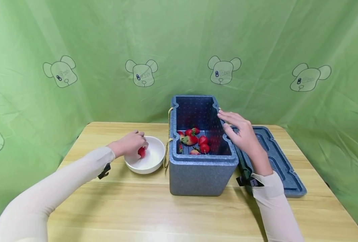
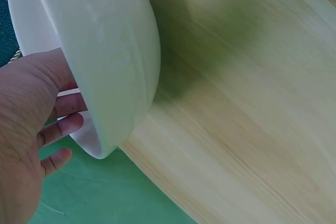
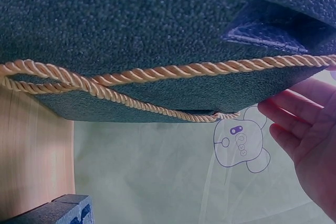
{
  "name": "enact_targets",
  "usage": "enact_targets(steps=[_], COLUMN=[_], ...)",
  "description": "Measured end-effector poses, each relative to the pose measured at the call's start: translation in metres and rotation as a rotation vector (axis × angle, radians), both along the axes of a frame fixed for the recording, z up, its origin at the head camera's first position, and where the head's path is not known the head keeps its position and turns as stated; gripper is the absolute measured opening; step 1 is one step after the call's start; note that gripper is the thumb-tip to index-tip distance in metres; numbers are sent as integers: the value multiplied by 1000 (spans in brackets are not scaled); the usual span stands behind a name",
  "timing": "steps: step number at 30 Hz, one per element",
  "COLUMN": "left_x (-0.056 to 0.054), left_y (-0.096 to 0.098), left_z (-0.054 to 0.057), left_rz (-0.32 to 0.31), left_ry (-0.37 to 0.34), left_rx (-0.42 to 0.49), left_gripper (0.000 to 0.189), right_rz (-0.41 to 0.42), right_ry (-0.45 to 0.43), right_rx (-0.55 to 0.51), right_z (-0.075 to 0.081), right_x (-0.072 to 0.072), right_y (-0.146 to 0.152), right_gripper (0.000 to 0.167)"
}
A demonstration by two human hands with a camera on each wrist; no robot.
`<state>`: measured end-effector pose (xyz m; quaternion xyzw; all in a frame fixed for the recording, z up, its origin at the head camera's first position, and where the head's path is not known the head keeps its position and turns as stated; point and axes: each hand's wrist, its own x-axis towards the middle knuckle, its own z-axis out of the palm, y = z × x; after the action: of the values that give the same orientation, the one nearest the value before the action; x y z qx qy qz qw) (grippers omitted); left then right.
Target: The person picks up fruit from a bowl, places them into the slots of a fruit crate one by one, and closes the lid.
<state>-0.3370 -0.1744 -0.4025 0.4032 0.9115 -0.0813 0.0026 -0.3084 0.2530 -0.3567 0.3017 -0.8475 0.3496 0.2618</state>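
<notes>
In the head view my left hand [image 1: 131,144] reaches into a white bowl [image 1: 159,161] and holds a red strawberry [image 1: 141,152] between its fingers. The left wrist view shows the same hand [image 2: 31,114] inside the bowl's rim [image 2: 113,72]; the strawberry is hidden there. Right of the bowl stands a blue-grey foam box [image 1: 200,178], its top uncovered, with several strawberries [image 1: 191,140] on its floor. My right hand [image 1: 239,131] rests on the box's right rim with fingers extended. From the right wrist, this hand [image 3: 310,124] appears beside the box wall [image 3: 131,24].
A blue-grey lid [image 1: 280,164] lies on the wooden table [image 1: 121,208] to the right of the box. Twisted gold rope [image 3: 210,68] hangs along the box's side. Behind the table is a green curtain [image 1: 179,40] printed with bear heads.
</notes>
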Motion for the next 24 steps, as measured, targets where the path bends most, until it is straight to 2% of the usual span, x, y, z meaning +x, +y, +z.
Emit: enact_targets(steps=[9, 24], left_x=[1, 6], left_y=[3, 7], left_z=[6, 24], left_rz=[10, 29], left_ry=[-17, 4], left_rx=[19, 67], left_gripper=[18, 21], right_rz=[7, 4], right_ry=[2, -5], right_rx=[-3, 8], right_z=[0, 0], right_x=[0, 2], right_y=[0, 1], right_gripper=[37, 38])
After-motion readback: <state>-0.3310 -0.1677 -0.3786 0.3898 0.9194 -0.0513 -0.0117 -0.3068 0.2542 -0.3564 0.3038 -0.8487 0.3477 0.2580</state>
